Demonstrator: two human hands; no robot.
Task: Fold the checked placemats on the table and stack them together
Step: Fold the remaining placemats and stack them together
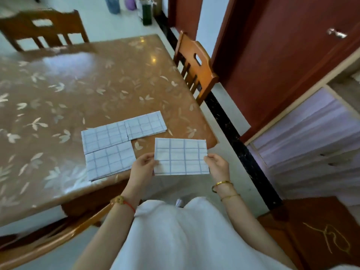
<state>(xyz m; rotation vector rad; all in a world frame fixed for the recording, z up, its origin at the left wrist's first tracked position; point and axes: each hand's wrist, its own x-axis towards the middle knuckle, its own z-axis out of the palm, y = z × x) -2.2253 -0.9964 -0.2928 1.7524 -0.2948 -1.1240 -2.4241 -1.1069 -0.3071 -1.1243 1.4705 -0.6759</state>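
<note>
Placemats numbered four, each white with thin blue checks. The held placemat (181, 156) hung in the air just off the table's near right corner, its long axis running left to right and its checked face turned up toward us. Our left hand (144, 162) pinched its left short edge and our right hand (216, 162) pinched its right short edge, thumbs on top and fingers curled beneath.

The other three lay flat on the table (78, 84) close to its near edge, touching one another. The far placemat (145, 124) had its long axis left to right, slanting a little toward the far right. The middle placemat (105, 136) sat against its left end, and the near placemat (111, 160) lay just beside that one on the near side. How many layers each had, we could not tell.

Two chairs stood at the table: the far chair (41, 30) and the right chair (194, 69).
</note>
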